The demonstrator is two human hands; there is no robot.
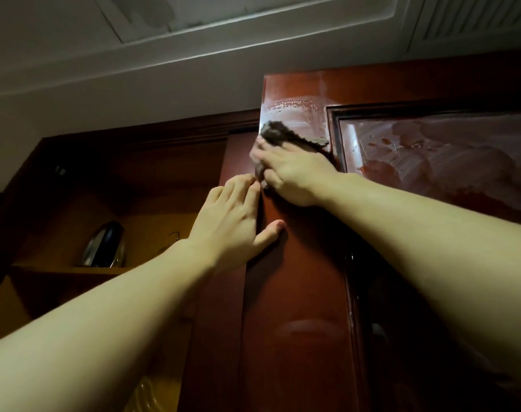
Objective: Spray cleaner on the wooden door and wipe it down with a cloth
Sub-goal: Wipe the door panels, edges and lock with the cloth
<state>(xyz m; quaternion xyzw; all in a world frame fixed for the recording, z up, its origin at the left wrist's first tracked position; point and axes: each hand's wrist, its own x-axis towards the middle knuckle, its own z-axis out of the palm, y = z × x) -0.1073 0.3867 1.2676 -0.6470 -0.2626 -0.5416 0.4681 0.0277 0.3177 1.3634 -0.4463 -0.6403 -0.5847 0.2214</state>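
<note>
The cloth (278,133) is mostly hidden under the right hand (289,173); only a grey, zigzag-edged corner shows above the fingers and a small fold below them. That hand presses the cloth flat against the upper left stile of the wooden door (298,278), fingers spread and fairly straight, blurred at the tips. The left hand (235,221) holds nothing: its fingers lie straight along the door's edge, thumb spread onto the door face. The door is cut off at the right and bottom of the view. Wet streaks and droplets show above the cloth and across the recessed panel (437,156). To the left, a dim wooden shelf (69,270) carries a shiny dark object (104,245) too shadowed to identify. A white ceiling (134,55) runs overhead.
</note>
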